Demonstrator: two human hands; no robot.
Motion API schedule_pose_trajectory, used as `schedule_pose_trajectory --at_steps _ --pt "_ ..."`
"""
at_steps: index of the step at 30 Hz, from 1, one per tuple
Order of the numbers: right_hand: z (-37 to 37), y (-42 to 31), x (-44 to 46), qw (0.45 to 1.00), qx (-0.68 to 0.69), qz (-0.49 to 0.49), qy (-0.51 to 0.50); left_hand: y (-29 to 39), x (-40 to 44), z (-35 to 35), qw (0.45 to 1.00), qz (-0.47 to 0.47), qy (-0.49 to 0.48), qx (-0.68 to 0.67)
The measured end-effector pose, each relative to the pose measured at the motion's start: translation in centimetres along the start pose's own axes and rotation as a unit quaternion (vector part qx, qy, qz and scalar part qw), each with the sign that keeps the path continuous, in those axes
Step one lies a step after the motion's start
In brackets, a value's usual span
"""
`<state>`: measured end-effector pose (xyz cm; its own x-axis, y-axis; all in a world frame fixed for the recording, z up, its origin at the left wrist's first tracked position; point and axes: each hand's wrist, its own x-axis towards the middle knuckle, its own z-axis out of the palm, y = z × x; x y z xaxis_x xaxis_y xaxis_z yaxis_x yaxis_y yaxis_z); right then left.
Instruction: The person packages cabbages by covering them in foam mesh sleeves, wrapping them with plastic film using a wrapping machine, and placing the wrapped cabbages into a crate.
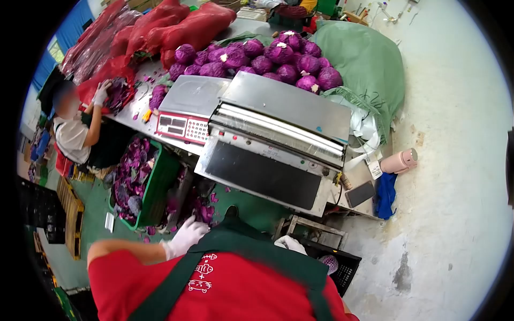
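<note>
My left hand [187,236], in a white glove, is beside the green apron [235,243], its fingers loosely apart with nothing visible in them. Purple leaf scraps lie on the floor beyond it. My right hand [290,244], also gloved, shows at the apron's right edge above a black crate [349,262]; its fingers are mostly hidden. A purple cabbage [329,263] with a pale net-like surface lies in that crate. Ahead stands a film wrapping machine [262,174] with a black plate, beside a scale [182,128]. Behind them, many purple cabbages [262,64] are heaped on the table.
A green bin [159,184] of purple leaves stands on the left. Beyond it, a co-worker [75,136] handles purple leaves with gloved hands. Red sacks [182,29] and a green sack [364,64] flank the heap. A phone [360,194] and pink bottle [399,161] are on the right.
</note>
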<state>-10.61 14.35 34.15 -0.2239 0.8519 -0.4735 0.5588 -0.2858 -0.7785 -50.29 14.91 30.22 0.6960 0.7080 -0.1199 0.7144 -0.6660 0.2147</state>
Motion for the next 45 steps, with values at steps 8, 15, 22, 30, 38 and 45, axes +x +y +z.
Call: schedule_pose_trajectory --at_steps 8,15,22,30,38,45 --pt "-9.7 -7.6 5.2 0.949 -0.013 -0.126 0.288 -10.2 11.3 -15.7 0.924 -0.15 0.301 -0.182" --pt "-18.5 -13.9 14.0 0.907 -0.132 -0.1 0.387 -35.2 37.0 -21.3 0.889 -0.19 0.399 -0.119" --pt "-27.4 -9.8 21.3 0.881 -0.212 0.028 0.421 -47.5 50.6 -20.3 0.914 -0.244 0.318 -0.064" --pt "-34.9 -0.4 22.1 0.734 -0.214 0.152 0.626 -48.7 48.3 -19.2 0.825 -0.228 0.313 -0.411" --pt "-37.6 -0.6 25.7 0.767 -0.1 0.041 0.632 -45.8 46.0 -20.2 0.815 -0.188 0.323 -0.444" --pt "-34.4 -14.3 14.5 0.648 -0.057 -0.101 0.753 -43.8 45.4 -19.2 0.766 -0.183 0.311 -0.532"
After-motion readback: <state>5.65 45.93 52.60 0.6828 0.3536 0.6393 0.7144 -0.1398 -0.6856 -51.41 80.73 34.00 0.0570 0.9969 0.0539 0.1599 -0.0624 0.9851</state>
